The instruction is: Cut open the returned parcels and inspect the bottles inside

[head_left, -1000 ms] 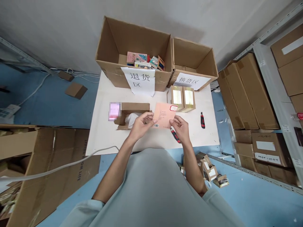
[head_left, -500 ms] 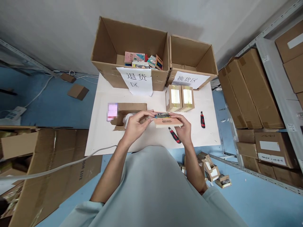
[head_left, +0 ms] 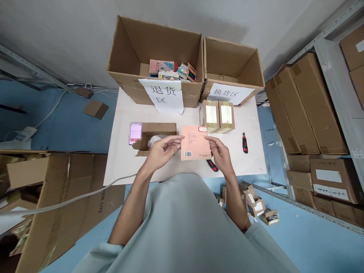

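Observation:
A pink book (head_left: 195, 143) is held up over the near part of the table, its back cover with a barcode facing me. My left hand (head_left: 165, 149) grips its left edge between thumb and fingers. At the opposite edge, my right hand (head_left: 219, 151) pinches it the same way. Partly hidden behind the book and my right hand lies a red and black utility knife (head_left: 212, 165). Left of the book stands an opened small carton (head_left: 159, 128) with white wrapping (head_left: 155, 140) inside, partly covered by my left hand.
Two large cardboard boxes with paper signs, the left one (head_left: 127, 85) with several books and the right one (head_left: 247, 93), stand at the back. Two small taped boxes (head_left: 211, 115) sit before them. A second utility knife (head_left: 245, 143) lies right; a phone (head_left: 135, 132) lies left. Shelving flanks the table.
The book has been tilted upright, so its whole back cover now shows instead of its edge. Both hands have kept hold of its sides.

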### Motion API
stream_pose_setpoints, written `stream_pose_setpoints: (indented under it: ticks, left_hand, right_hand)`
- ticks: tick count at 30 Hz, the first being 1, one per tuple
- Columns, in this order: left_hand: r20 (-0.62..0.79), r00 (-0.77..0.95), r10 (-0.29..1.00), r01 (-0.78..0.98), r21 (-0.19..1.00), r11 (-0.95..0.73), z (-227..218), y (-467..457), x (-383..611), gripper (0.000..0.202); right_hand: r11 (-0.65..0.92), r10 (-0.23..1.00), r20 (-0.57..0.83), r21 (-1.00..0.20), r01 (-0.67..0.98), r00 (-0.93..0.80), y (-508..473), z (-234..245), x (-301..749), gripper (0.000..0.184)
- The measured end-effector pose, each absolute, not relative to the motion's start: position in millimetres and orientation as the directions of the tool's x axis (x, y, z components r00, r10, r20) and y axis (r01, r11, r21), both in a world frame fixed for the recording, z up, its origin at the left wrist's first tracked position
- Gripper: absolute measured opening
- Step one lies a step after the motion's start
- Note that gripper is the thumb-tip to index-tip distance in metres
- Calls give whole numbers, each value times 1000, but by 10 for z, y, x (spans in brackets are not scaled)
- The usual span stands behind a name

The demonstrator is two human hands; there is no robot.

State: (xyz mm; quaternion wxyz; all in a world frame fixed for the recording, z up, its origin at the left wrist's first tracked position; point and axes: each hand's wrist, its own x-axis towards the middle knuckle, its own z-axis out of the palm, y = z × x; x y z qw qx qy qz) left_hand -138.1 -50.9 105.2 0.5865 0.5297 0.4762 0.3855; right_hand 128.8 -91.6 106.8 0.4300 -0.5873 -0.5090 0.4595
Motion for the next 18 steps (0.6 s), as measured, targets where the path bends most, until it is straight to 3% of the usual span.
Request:
stream_pose_setpoints:
  ticks: [5,11,15,18]
  left_hand:
    - [-183,201,962,66,983,173,1154,-460,-1356,51]
    - [-185,247,951,3,982,190,1389,-359,-1289,47]
    - [-286,263,922,-148,932,331,1301,-336,-1236,55]
    - [-396,239,886,-164,883,439,1061,-380,-1211,59]
  right_hand:
    - [-83,996,-80,-982,171,25,-882,1244,1229,32]
    - [-167,986,-166,-985,48,34,-834,1418,1116,58]
    - [-208,976,-208,-978,-3,61,-781,1340,1046,66]
    - [-246,967,-246,-969,0,61,-743,1102,1001,64]
